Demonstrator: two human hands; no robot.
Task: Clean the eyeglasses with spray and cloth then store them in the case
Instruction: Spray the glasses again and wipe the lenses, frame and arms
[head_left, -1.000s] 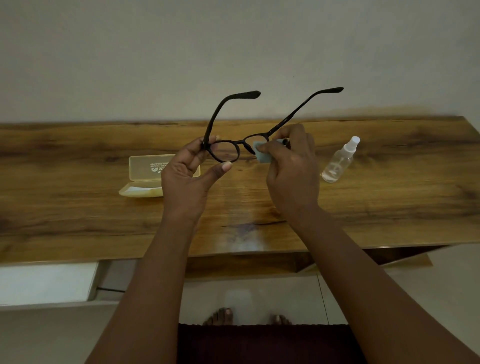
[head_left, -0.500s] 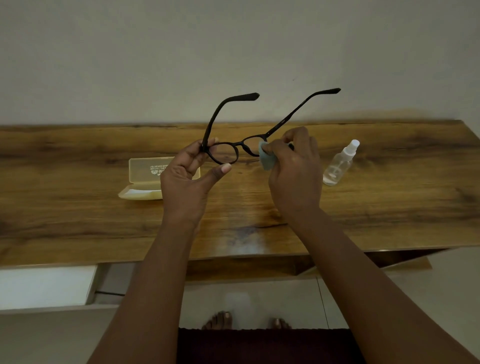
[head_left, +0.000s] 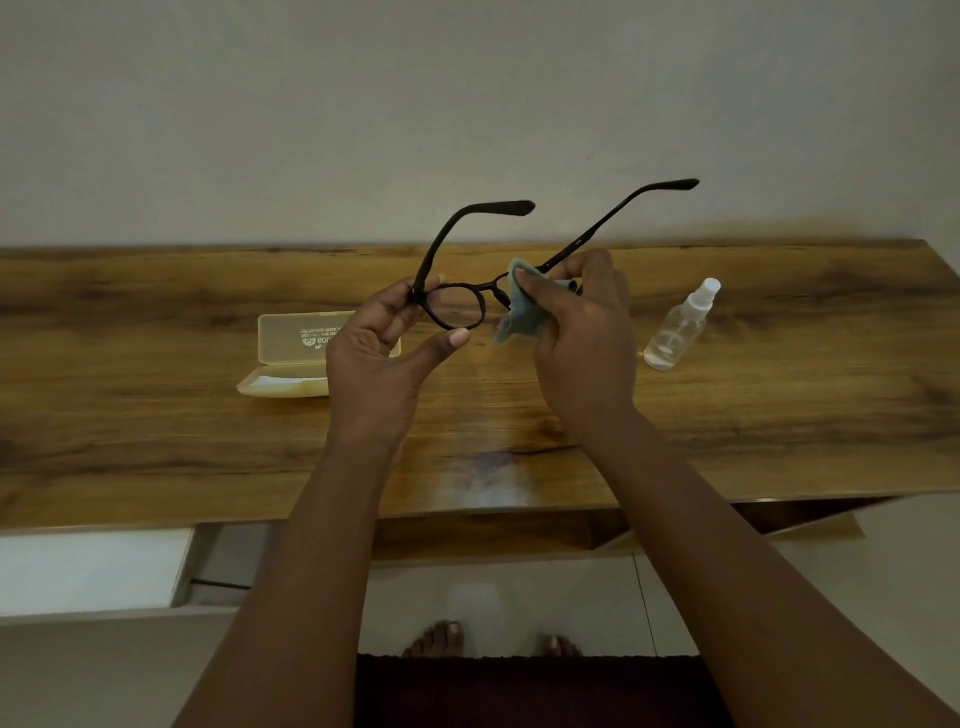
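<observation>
Eyeglasses (head_left: 457, 306): black round frame, held in the air above the desk (head_left: 156, 415), both temples unfolded and pointing up and away toward the wall (head_left: 467, 104). Left lens bare; right lens hidden behind cloth and fingers.
Left hand (head_left: 374, 358): fingers curled round the frame's left corner at the hinge, pinching it; thumb stretched out below the left lens, apart from the rim.
Right hand (head_left: 582, 338): fingers and thumb clamped together on the cloth, pressing it over the right lens; fingertips wrap the frame near the right hinge.
Cloth (head_left: 519, 312): small, pale blue-grey, bunched; upper edge shows above the thumb, lower corner hangs free below the frame.
Case (head_left: 291, 358): translucent yellowish, lying open on the desk left of the hands, lid standing up with printed text on it; partly hidden behind the left hand. Something pale lies in the tray, cannot tell what.
Spray bottle (head_left: 675, 332): clear, white nozzle, on the desk right of the right hand, leaning; well apart from the case.
Desk: wood grain, glossy patch near the front edge, set against the wall.
Floor (head_left: 519, 597): pale tiles; bare toes show at the bottom.
</observation>
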